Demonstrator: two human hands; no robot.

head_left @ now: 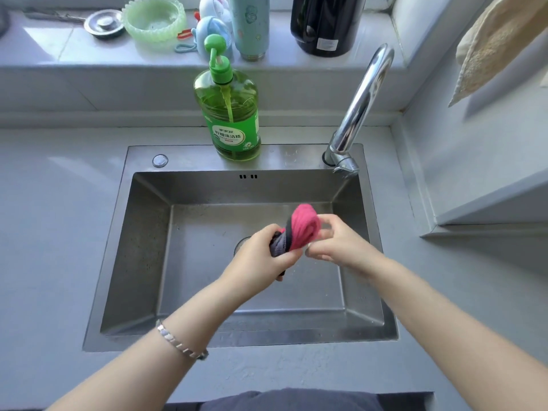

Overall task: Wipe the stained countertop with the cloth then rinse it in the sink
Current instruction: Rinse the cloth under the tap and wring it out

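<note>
A pink and grey cloth (302,226) is twisted into a tight roll over the steel sink (142,262). My left hand (264,256) grips its grey lower end, and my right hand (335,241) pinches the pink upper end with its fingers. Both hands hover above the basin near the drain, which my left hand mostly hides. The chrome faucet (361,105) stands at the sink's back right corner, and I see no water running from it. Grey countertop (53,232) surrounds the sink.
A green dish soap bottle (231,114) stands on the sink's back rim. The ledge behind holds a green bowl (154,19), a metal strainer (103,23), a teal flask (250,25) and a black kettle (326,22). A beige cloth (498,46) hangs at the upper right.
</note>
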